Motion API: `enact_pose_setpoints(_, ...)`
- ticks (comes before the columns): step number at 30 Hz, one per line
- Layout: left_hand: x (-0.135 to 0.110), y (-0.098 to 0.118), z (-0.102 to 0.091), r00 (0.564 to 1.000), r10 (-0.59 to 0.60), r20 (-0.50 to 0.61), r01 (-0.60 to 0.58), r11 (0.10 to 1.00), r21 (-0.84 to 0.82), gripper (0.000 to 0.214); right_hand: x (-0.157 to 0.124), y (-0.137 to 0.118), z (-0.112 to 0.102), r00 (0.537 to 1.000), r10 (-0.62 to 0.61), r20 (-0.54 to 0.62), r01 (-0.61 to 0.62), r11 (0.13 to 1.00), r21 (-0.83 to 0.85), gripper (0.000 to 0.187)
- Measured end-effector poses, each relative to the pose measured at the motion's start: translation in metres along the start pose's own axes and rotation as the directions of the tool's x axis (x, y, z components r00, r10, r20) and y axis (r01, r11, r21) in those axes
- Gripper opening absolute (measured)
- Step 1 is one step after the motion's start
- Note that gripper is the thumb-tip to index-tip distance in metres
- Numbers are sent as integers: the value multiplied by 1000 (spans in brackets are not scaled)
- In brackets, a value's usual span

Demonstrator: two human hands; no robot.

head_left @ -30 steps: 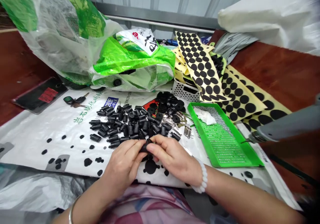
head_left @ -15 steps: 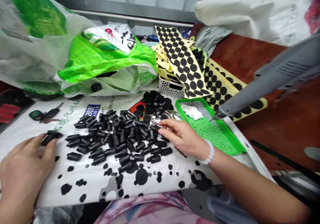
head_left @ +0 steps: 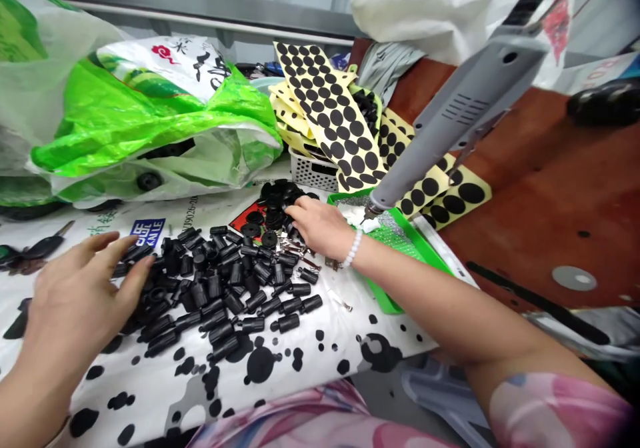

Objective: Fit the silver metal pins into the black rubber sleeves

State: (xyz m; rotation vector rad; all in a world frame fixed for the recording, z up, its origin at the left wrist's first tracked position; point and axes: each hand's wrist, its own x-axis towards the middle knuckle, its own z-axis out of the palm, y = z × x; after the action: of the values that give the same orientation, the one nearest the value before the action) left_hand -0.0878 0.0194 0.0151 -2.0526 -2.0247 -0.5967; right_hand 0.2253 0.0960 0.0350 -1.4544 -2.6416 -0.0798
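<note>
My left hand [head_left: 83,295] hangs open over the left edge of a heap of black rubber cylinders [head_left: 210,295], its fingers spread and nearly touching them. My right hand [head_left: 320,227], with a white bead bracelet [head_left: 353,248] on its wrist, reaches across to a stack of black rubber discs [head_left: 275,208]. Its fingertips sit at the edge of that stack, and I cannot tell whether they hold anything. Small metal pieces [head_left: 295,248] lie just below this hand.
A grey electric tool [head_left: 460,111] hangs over a green tray [head_left: 413,241], its tip close to my right wrist. Sheets of black adhesive dots [head_left: 330,115] lie behind, on a white basket [head_left: 310,171]. A green plastic bag [head_left: 150,128] and a car key [head_left: 43,248] lie far left.
My left hand has moved right, from beside the heap to over its edge. My right hand has moved back toward the discs. The grey tool now hangs nearer, over the tray.
</note>
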Motion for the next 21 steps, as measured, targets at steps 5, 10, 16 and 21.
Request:
enact_pose_setpoints(5, 16, 54, -4, 979, 191, 75, -192, 981, 6, 38, 1, 3, 0, 998, 18, 54, -14, 998, -68, 26)
enact_pose_setpoints(10, 26, 80, 11, 919, 385, 92, -380, 923, -63, 36, -19, 0, -10, 989, 8, 151, -2, 999, -40, 20)
enact_pose_setpoints(16, 31, 100, 21, 870, 479, 113, -469, 877, -108, 41, -48, -7, -3, 962, -16, 273, 15, 1000, 4, 15)
enact_pose_setpoints(21, 33, 114, 26, 856, 498, 143, -483, 867, -127, 38, -57, -12, 9, 973, 7, 230, -18, 999, 50, 22)
